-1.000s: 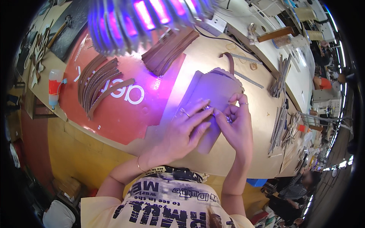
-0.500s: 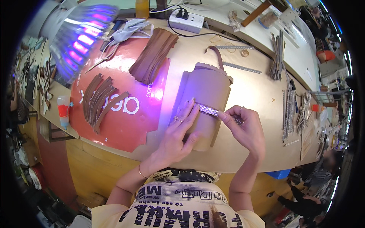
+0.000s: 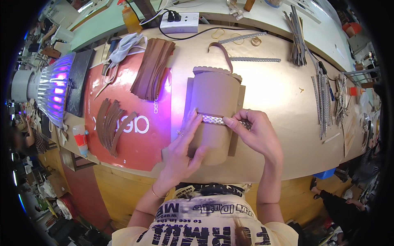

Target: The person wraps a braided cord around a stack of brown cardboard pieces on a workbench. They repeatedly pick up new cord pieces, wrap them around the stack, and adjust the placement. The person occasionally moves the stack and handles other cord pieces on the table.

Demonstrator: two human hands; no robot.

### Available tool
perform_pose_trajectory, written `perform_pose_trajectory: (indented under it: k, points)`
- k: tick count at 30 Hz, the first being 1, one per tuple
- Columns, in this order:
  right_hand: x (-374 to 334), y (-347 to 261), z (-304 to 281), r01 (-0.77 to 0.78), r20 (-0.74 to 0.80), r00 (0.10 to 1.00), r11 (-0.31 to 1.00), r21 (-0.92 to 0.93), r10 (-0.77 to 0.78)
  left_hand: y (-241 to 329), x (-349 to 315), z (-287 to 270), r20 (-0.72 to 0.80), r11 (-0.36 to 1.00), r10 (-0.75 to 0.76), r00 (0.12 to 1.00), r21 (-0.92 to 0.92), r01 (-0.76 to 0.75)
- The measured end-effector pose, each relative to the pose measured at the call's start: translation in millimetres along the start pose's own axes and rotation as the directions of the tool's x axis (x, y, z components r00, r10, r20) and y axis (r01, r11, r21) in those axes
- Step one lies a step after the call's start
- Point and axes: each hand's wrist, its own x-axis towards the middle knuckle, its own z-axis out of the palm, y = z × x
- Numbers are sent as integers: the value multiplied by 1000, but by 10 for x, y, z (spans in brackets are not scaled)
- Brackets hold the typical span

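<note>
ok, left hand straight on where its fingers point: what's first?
Likely the scalloped brown edging at the far end of the curved brown panel; depth is hard to judge.

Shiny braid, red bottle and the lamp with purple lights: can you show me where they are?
Shiny braid (image 3: 213,119): head view, middle of its woven strip.
Red bottle (image 3: 81,140): head view, on its red middle part.
Lamp (image 3: 49,89): head view, on its ribbed silvery side.

"What colour is the braid (image 3: 213,119)?"
"Shiny silver, with a criss-cross pattern."
"And the big round piece (image 3: 215,96)?"
"Light brown."
"And the flat sheet (image 3: 139,153)?"
"Red, with white letters."
"And the shirt (image 3: 197,221)?"
"Cream, with black letters."
</note>
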Motion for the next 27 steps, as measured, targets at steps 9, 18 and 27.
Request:
perform_pose_trajectory:
  k: [9, 18, 27]
  points:
    - [36, 300, 171, -253, -25, 967, 967, 4, 253, 45, -5, -14, 38, 995, 54, 998, 83, -57]
    - [-77, -230, 87, 143, -87, 984, 982, -124, -154, 63, -48, -153, -85, 979, -1, 996, 205, 19]
    - [-12, -298, 66, 89, -80, 992, 984, -157, -102, 178, -31, -6, 113, 981, 34, 993, 186, -54]
